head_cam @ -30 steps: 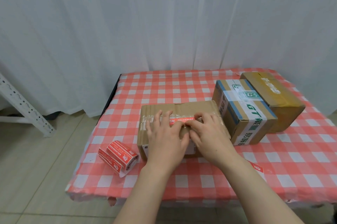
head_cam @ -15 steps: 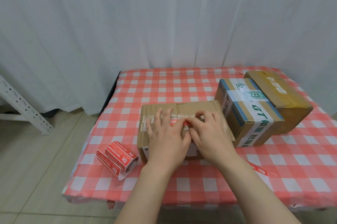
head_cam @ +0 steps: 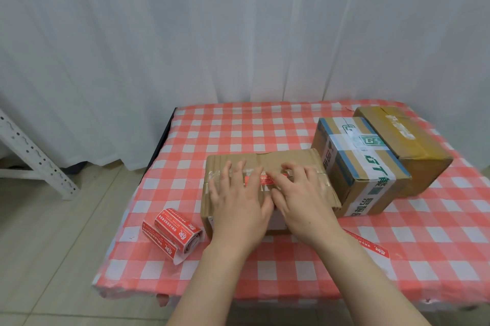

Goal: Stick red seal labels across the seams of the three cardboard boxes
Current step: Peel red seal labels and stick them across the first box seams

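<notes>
**Pressing flat, next target rightward**

Left hand (head_cam: 238, 203) and right hand (head_cam: 302, 206), flat and spread, press the red seal label (head_cam: 261, 180), lying left-to-right, onto the plain brown cardboard box (head_cam: 275, 161). The white-and-blue-taped cardboard box (head_cam: 352, 166), likely next, sits just right, nearer the right hand.

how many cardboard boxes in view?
3: plain box front centre; white-taped box just right of it; brown-taped box beside that, far right. None appears hidden.
</notes>
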